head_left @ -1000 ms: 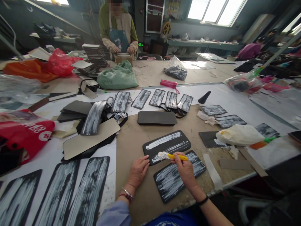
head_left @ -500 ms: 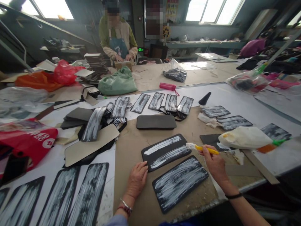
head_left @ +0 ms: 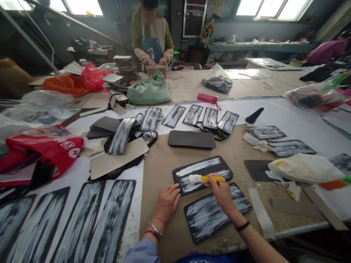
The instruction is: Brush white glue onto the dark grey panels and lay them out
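Observation:
My right hand [head_left: 222,193] is closed round a yellow-handled brush [head_left: 208,179] whose white, glue-laden bristles rest on the left part of a black panel [head_left: 203,170] streaked with white. My left hand [head_left: 168,204] lies flat on the brown paper, fingertips at that panel's left corner, holding nothing. A second black panel [head_left: 216,213], covered in white strokes, lies nearer me, partly under my right wrist.
Several coated panels lie at the lower left [head_left: 82,223] and in a row farther back [head_left: 203,117]. A dark blank panel [head_left: 192,139] sits beyond. A white bag [head_left: 304,168] lies right, a red bag [head_left: 52,146] left. A person in an apron [head_left: 152,40] works across the table.
My right hand swung the brush out to the panel's right end half a second ago and has come back to its left part. My left hand stayed beside the panel.

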A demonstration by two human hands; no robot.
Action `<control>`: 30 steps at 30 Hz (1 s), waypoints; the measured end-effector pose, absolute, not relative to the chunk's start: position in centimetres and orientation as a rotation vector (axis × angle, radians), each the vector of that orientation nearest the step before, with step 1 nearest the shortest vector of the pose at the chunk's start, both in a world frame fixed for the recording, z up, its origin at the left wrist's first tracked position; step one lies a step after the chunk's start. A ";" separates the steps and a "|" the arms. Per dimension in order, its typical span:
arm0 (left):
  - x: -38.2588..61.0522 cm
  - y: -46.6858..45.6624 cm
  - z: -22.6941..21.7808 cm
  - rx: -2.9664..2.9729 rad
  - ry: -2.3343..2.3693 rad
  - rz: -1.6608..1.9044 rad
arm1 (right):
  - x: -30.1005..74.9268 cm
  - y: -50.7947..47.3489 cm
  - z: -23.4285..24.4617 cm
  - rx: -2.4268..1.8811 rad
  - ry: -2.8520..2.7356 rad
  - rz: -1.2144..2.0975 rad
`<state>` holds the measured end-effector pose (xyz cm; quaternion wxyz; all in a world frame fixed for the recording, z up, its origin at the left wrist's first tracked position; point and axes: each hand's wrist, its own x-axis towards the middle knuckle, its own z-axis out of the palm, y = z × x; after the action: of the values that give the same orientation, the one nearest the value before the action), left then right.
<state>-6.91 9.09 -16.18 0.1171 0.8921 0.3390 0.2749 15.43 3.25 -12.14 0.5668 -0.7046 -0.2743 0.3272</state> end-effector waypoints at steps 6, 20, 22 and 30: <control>-6.7 9.1 -15.8 2.609 0.987 0.797 | 25.7 0.7 -10.3 -1.955 -0.626 0.330; -6.4 9.1 -16.0 2.602 1.003 0.769 | 20.9 3.5 -8.2 -1.733 -0.731 0.485; -6.4 9.1 -16.0 2.597 1.019 0.771 | 17.2 5.0 -8.6 -1.601 -0.669 0.683; -6.2 9.1 -16.1 2.649 1.006 0.791 | 12.0 7.9 -11.8 -1.505 -0.526 0.942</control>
<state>-6.20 9.12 -16.08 0.0997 0.8959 0.3404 0.2675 11.97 7.90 -11.77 0.6012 -0.6495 -0.2270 0.4064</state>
